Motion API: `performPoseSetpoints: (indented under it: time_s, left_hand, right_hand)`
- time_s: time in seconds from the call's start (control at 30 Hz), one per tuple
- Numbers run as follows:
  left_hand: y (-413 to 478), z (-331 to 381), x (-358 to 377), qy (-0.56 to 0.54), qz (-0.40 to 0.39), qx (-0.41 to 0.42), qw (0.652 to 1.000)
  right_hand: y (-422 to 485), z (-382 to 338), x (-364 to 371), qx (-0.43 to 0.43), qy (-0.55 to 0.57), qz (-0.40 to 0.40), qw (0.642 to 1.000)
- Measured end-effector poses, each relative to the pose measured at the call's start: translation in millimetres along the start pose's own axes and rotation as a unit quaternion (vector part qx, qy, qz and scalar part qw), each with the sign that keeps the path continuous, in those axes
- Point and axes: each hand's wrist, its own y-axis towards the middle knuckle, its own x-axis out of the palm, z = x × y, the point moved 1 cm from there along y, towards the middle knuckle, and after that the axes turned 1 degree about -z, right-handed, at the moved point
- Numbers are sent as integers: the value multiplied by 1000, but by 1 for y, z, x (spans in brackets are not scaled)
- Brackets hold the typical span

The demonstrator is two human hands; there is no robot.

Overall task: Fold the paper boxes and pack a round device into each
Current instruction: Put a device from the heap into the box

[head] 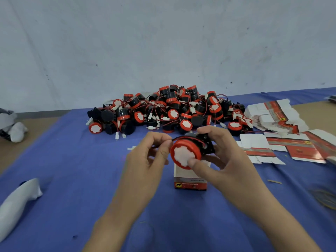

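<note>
Box (190,179) stood open-topped on surface (91,179), directly under hands. Device (186,151) gripped in right hand (229,160) just above box mouth, axis tilted, red face toward wearer. Wire (175,138) pinched by left hand (149,157). Lowering judged next. Device pile (163,110) beyond.

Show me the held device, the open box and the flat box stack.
held device (183,157): head view, white centre.
open box (190,185): head view, printed front panel.
flat box stack (274,112): head view, top sheet's red band.
</note>
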Motion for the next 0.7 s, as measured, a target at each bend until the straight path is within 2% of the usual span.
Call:
performPoseSetpoints:
  time_s: [0.13, 0.27, 0.4, 0.57, 0.7]
  left_hand:
    - [-5, 6, 22, -73, 25, 7, 997]
    - [-11, 12, 45, -165, 54, -49, 984]
    - [-16, 14, 59, -252, 31, -106, 961]
    - [-12, 15, 66, -324, -29, -111, 939]
    - [-9, 12, 64, -350, -21, -131, 927]
  right_hand:
    - [-1, 2, 2, 9, 110, 50, 993]
    - [-1, 5, 7, 7, 143, 102, 984]
    - [-2, 7, 6, -7, 138, 156, 978]
    - [-3, 9, 1, -28, 137, 199, 970]
    - [-5, 11, 7, -49, 98, 204, 973]
